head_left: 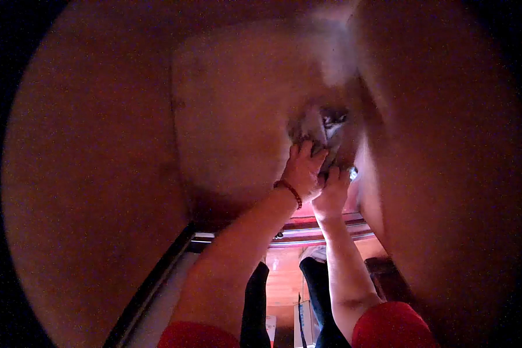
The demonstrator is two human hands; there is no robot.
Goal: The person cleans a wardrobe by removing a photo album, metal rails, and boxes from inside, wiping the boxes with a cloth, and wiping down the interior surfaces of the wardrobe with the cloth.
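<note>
A crumpled grey-and-white cloth (pixel 313 123) with dark patches lies on the floor of a dim, reddish-brown compartment. My left hand (pixel 303 171), with a beaded bracelet (pixel 290 188) at the wrist, has its fingers bent over the near edge of the cloth. Close beside it, my right hand (pixel 332 194) is closed at the same near edge, its fingertips partly lost in shadow. A small bright, shiny thing (pixel 353 173) shows just right of the right fingers; its kind is unclear.
Side walls (pixel 383 139) rise on both sides of the compartment floor (pixel 232 116). Metal rails (pixel 296 238) cross its front edge beneath my forearms. My legs in dark trousers (pixel 316 284) stand on an orange-brown floor (pixel 282 275) outside.
</note>
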